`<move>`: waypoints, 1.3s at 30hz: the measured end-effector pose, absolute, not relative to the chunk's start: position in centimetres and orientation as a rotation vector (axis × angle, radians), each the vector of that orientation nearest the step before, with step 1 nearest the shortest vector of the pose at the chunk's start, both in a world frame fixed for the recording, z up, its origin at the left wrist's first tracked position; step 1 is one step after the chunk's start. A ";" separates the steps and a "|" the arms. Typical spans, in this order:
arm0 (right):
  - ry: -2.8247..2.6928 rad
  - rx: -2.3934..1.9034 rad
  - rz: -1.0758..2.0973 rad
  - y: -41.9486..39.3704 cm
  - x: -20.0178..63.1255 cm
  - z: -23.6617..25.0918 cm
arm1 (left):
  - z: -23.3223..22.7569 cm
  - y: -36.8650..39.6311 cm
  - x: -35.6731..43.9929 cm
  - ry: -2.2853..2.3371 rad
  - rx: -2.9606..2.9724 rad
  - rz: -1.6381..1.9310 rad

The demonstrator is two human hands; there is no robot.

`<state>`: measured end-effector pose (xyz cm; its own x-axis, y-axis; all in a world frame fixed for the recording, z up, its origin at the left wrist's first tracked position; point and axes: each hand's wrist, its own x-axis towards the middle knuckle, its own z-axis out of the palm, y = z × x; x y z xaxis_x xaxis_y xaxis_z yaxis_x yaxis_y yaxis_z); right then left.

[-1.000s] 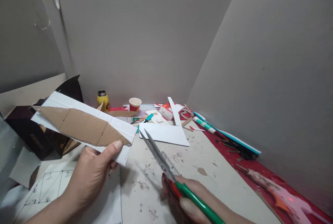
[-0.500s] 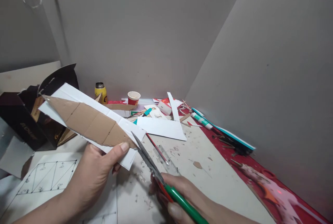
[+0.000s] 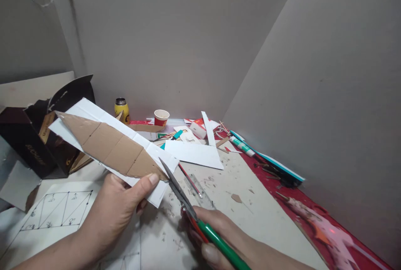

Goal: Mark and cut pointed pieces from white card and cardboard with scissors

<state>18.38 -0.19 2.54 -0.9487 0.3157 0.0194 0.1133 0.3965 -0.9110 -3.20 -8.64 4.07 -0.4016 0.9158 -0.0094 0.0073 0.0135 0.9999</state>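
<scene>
My left hand (image 3: 120, 201) pinches a brown cardboard piece (image 3: 115, 149) together with a white cardboard sheet (image 3: 158, 153) behind it, thumb on top near the right end. The brown piece is long, pointed at both ends and crossed by pencil lines. My right hand (image 3: 219, 236) is wrapped round the green handle of a pair of scissors (image 3: 181, 197). The scissors' blades point up and left, at the right end of the two layers. One blade lies over the white sheet by the brown tip. Whether they bite into the card I cannot tell.
A paper with a drawn truss (image 3: 62, 209) lies at left, below a dark box (image 3: 34, 149). Behind stand a yellow bottle (image 3: 121, 110) and paper cup (image 3: 161, 118). White card offcuts (image 3: 194, 153), a clear ruler (image 3: 200, 194) and scraps lie mid-table. A pink glue gun (image 3: 326, 228) rests at right.
The cardboard layers in my left hand have shifted slightly right, nearer the scissors' blades. My right hand holds the scissors in almost the same place.
</scene>
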 end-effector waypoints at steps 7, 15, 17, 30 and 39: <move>-2.472 -0.405 1.563 -0.1 18.5 2.7 | 4.1 -8.8 -3.1 1.531 0.981 1.489; -2.472 -0.392 1.565 -0.3 18.6 2.4 | 4.2 -8.7 -3.1 1.523 1.014 1.502; -2.457 -0.385 1.581 -0.4 18.6 2.2 | 4.3 -8.7 -3.1 1.513 1.010 1.517; -2.420 -0.352 1.654 0.1 18.7 1.0 | 4.6 -8.7 -2.9 1.482 0.935 1.562; -2.352 -0.316 1.673 0.3 18.8 -0.5 | 4.7 -8.8 -3.0 1.525 0.979 1.544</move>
